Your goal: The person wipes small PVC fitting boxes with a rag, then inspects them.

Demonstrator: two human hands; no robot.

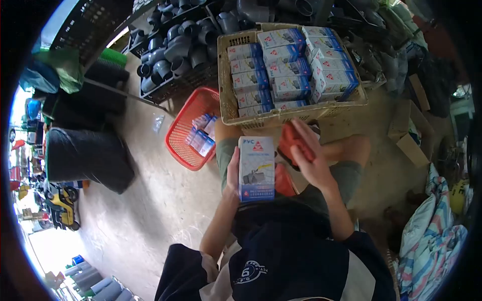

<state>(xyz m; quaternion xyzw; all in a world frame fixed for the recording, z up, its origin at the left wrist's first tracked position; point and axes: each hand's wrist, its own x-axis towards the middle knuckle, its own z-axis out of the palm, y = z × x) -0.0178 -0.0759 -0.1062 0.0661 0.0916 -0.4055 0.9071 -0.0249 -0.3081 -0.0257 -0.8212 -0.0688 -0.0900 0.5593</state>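
My left hand [233,173] grips the side of a white and blue PVC box [257,168], held upright over my lap with its printed front toward me. My right hand [315,163] is raised to the right of the box, apart from it, closed on a red cloth [289,141]. In front of my knees stands a tan plastic crate [293,116] packed with several similar boxes [288,88]. Left of my leg, a red plastic basket [175,134] holds several small blue and white packs [202,142].
Black crates [150,88] of grey pipe fittings [181,47] stand beyond the basket. A large dark roll [90,158] is at left. Open cardboard boxes [411,130] and a striped sheet [429,236] lie at right. Grey pipes [95,281] are at lower left.
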